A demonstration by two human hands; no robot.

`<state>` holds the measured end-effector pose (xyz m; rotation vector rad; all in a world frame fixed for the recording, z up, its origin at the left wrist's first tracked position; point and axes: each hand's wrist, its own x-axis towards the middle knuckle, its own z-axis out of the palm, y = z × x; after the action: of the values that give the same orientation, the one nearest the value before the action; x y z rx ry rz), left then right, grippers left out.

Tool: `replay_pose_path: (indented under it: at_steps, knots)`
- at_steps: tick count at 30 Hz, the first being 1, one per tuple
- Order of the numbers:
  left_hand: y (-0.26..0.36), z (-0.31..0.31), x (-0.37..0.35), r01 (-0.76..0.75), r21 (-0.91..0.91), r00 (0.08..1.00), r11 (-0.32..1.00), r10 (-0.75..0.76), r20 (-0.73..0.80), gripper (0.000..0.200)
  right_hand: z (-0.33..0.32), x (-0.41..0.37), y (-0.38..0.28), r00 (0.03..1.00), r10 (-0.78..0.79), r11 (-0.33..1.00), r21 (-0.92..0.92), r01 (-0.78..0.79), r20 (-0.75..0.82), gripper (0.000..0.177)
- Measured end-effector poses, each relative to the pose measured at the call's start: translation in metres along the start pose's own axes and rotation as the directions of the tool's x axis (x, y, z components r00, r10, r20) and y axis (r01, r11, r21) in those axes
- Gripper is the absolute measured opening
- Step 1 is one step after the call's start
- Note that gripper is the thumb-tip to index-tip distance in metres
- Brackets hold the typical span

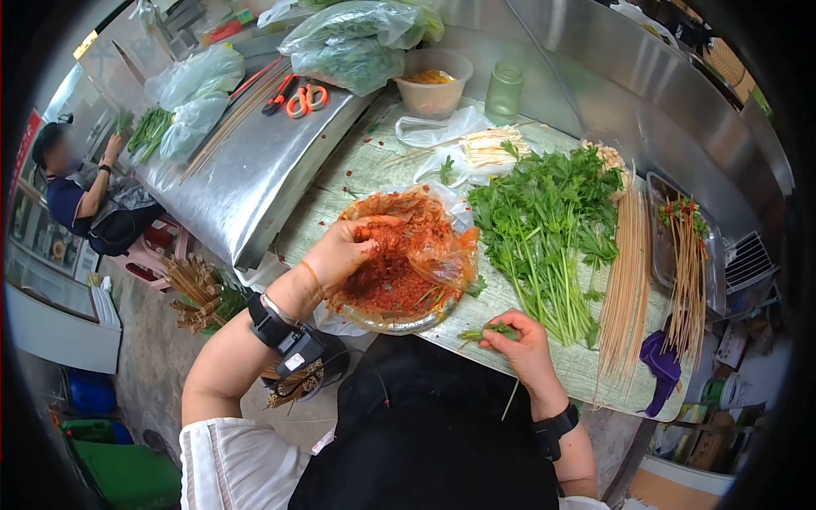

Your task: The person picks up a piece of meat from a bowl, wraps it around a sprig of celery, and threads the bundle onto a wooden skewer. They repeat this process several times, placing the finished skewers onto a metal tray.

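The right hand [520, 338] pinches a small bundle of green leafy stems [500, 329] above a thin pale stick [510, 399], the left hand [342, 253], its hold unclear, curls over chunky red paste [387, 285] in a round plastic-lined bowl [393, 325] left of that grip, and long-stemmed green leaves [544, 246] lie beyond.

No wording can be read anywhere. The white sticker [294, 362] on the black device [299, 345] at the left wrist [287, 304] bears marks too small to decipher; the red sign [25, 157], well beyond the bench's [374, 161] left edge, is illegible.
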<state>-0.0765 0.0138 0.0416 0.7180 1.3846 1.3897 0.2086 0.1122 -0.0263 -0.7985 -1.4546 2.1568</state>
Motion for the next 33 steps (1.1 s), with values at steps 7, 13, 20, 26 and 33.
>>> replay_pose_path:
  at_steps: [7, 13, 20, 26, 33]
  knots:
    - [-0.005, -0.003, -0.005, 0.078, -0.105, 0.993, 0.991, -0.087, -0.084, 0.02, 0.001, -0.001, 0.0, 1.0, 0.029, 1.0, -0.013, -0.029, -0.006, 0.011]
    - [-0.01, 0.004, -0.014, -0.406, 0.781, 0.903, 0.474, 0.341, 0.262, 0.027, 0.0, -0.001, 0.001, 1.0, 0.013, 1.0, -0.02, -0.013, -0.005, 0.012]
    - [-0.005, 0.011, -0.009, -0.25, 0.968, 0.954, 0.019, 0.176, 0.243, 0.024, 0.0, -0.001, -0.001, 1.0, 0.007, 0.999, -0.035, -0.006, 0.012, 0.011]
    - [0.012, 0.048, 0.019, -0.281, 0.959, 0.938, -0.037, 0.2, 0.282, 0.034, -0.001, -0.001, -0.001, 1.0, 0.014, 0.999, -0.033, -0.014, 0.022, 0.01]
    - [0.025, 0.009, 0.062, -0.294, 0.932, 0.912, 0.21, 0.354, 0.208, 0.015, -0.005, -0.001, 0.001, 1.0, 0.015, 1.0, -0.019, -0.014, 0.023, 0.01]
